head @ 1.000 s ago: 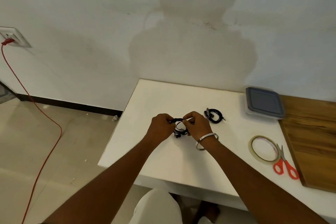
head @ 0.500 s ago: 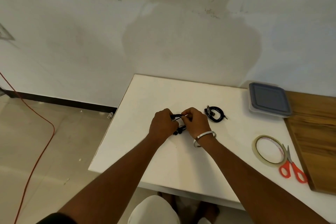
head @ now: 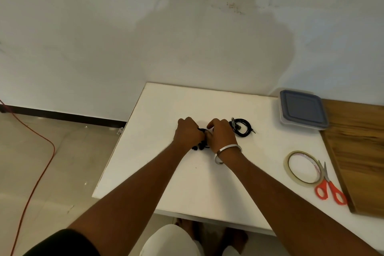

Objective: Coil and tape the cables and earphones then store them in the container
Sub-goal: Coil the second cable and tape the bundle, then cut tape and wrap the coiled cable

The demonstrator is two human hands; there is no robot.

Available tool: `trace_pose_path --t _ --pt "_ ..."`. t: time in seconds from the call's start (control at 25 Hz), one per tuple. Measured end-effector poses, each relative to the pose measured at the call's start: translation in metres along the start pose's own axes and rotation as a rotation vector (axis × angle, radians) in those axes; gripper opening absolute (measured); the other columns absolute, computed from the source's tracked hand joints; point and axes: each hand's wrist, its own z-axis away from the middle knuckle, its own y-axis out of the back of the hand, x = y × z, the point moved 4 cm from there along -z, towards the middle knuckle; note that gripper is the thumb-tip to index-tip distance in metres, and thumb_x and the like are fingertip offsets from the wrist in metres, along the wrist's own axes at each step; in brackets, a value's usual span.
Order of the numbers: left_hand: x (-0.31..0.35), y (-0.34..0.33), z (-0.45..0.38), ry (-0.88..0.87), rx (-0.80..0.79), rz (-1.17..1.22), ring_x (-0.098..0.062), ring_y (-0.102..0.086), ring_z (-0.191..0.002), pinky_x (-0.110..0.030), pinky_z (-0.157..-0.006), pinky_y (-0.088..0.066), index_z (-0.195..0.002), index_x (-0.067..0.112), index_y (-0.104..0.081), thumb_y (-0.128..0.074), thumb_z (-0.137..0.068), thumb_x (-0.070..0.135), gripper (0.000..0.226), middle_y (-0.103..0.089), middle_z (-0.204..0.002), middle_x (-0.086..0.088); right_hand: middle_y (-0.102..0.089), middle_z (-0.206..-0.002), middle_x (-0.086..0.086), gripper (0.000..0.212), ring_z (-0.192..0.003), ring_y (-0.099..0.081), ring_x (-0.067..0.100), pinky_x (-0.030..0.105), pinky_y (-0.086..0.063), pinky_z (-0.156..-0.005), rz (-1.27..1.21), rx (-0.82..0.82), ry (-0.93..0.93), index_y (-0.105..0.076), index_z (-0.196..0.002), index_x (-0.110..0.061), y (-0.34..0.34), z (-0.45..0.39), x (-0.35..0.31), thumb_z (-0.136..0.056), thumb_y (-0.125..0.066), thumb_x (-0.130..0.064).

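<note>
Both hands meet over the middle of the white table (head: 166,172). My left hand (head: 188,132) and my right hand (head: 221,135) have their fingers curled round black earphones (head: 201,147), whose coil is mostly hidden between them; the earbuds hang out below. A coiled black cable (head: 242,127) lies on the table just right of my right hand. At the back right stands the clear container with a grey lid (head: 302,109), closed. A roll of clear tape (head: 302,167) lies at the right, with red-handled scissors (head: 330,187) touching it.
A wooden board (head: 359,151) covers the table's right end. The wall stands just behind the table. A red cord (head: 37,172) runs across the tiled floor at the left. My knees show under the table's front edge.
My hands have closed tighter together over the earphones, hiding more of the coil. The camera has shifted a little to the right; the other things on the table stay in place.
</note>
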Motion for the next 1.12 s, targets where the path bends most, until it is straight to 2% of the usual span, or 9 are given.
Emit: trace_pose_path --t 0.16,0.24,0.32,0.4,0.48,0.6,0.68,0.84,1.12 --pt "0.009 0.006 0.002 0.145 -0.170 -0.008 -0.025 -0.059 -0.092 -0.031 -0.060 -0.052 -0.122 0.006 -0.051 -0.068 -0.079 0.026 0.050 -0.044 -0.125 -0.011 -0.058 -0.112 0.013 0.026 -0.097 -0.059 0.025 0.028 -0.046 -0.080 -0.034 -0.049 0.002 -0.060 -0.108 -0.007 0.007 -0.006 0.005 -0.089 -0.059 -0.024" --pt "0.015 0.011 0.006 0.131 -0.135 -0.144 -0.028 -0.049 -0.112 -0.036 -0.084 -0.049 -0.127 0.010 -0.048 -0.061 -0.081 0.035 0.054 -0.039 -0.131 -0.009 -0.059 -0.112 0.012 0.026 -0.100 -0.058 0.025 0.030 -0.046 -0.084 -0.025 -0.022 0.022 -0.060 -0.108 -0.007 0.016 -0.002 0.004 -0.090 -0.057 -0.026" --pt "0.024 0.020 0.013 0.017 0.070 -0.225 -0.028 -0.038 -0.122 -0.038 -0.096 -0.036 -0.124 0.012 -0.051 -0.056 -0.085 0.034 0.044 -0.039 -0.130 -0.007 -0.057 -0.110 0.010 0.022 -0.101 -0.056 0.024 0.031 -0.046 -0.085 -0.048 0.065 0.066 -0.060 -0.106 -0.008 0.032 0.007 0.004 -0.091 -0.055 -0.023" --pt "0.041 0.021 0.029 -0.218 0.277 -0.191 -0.026 -0.039 -0.119 -0.034 -0.091 -0.030 -0.115 0.014 -0.056 -0.056 -0.086 0.024 0.031 -0.044 -0.124 -0.006 -0.057 -0.106 0.009 0.015 -0.097 -0.057 0.023 0.030 -0.048 -0.083 -0.054 0.160 0.121 -0.059 -0.102 -0.008 0.056 0.023 0.017 -0.090 -0.054 -0.016" --pt "0.061 0.007 0.051 -0.455 0.322 -0.148 -0.024 -0.043 -0.111 -0.029 -0.087 -0.028 -0.109 0.015 -0.059 -0.056 -0.084 0.013 0.025 -0.048 -0.116 -0.005 -0.057 -0.103 0.010 0.014 -0.094 -0.058 0.024 0.032 -0.050 -0.083 -0.026 0.232 0.121 -0.060 -0.101 -0.009 0.083 0.040 0.046 -0.088 -0.054 -0.010" --pt "0.093 -0.043 0.084 -0.705 0.198 -0.189 -0.026 -0.047 -0.103 -0.035 -0.087 -0.039 -0.106 0.012 -0.061 -0.058 -0.082 0.006 0.025 -0.053 -0.111 -0.007 -0.057 -0.105 0.008 0.018 -0.098 -0.057 0.025 0.035 -0.050 -0.085 0.061 0.299 -0.008 -0.061 -0.102 -0.013 0.125 0.070 0.105 -0.085 -0.057 -0.008" --pt "0.111 -0.085 0.106 -0.826 0.088 -0.223 -0.027 -0.048 -0.106 -0.039 -0.091 -0.041 -0.110 0.011 -0.060 -0.062 -0.083 0.010 0.027 -0.054 -0.115 -0.008 -0.057 -0.109 0.009 0.021 -0.102 -0.056 0.026 0.034 -0.049 -0.086 0.149 0.301 -0.131 -0.061 -0.104 -0.013 0.151 0.091 0.143 -0.084 -0.058 -0.009" --pt "0.128 -0.154 0.136 -0.876 -0.074 -0.347 -0.024 -0.044 -0.116 -0.035 -0.096 -0.037 -0.121 0.015 -0.054 -0.064 -0.088 0.028 0.037 -0.049 -0.125 -0.004 -0.055 -0.117 0.013 0.024 -0.108 -0.052 0.031 0.037 -0.045 -0.090 0.244 0.283 -0.303 -0.058 -0.109 -0.010 0.184 0.121 0.195 -0.086 -0.059 -0.015" --pt "0.132 -0.196 0.146 -0.873 -0.054 -0.610 -0.025 -0.038 -0.125 -0.037 -0.100 -0.032 -0.129 0.017 -0.048 -0.058 -0.092 0.031 0.040 -0.044 -0.135 -0.003 -0.051 -0.124 0.012 0.038 -0.112 -0.051 0.028 0.036 -0.045 -0.094 0.309 0.091 -0.374 -0.054 -0.118 -0.009 0.174 0.135 0.214 -0.087 -0.059 -0.030"
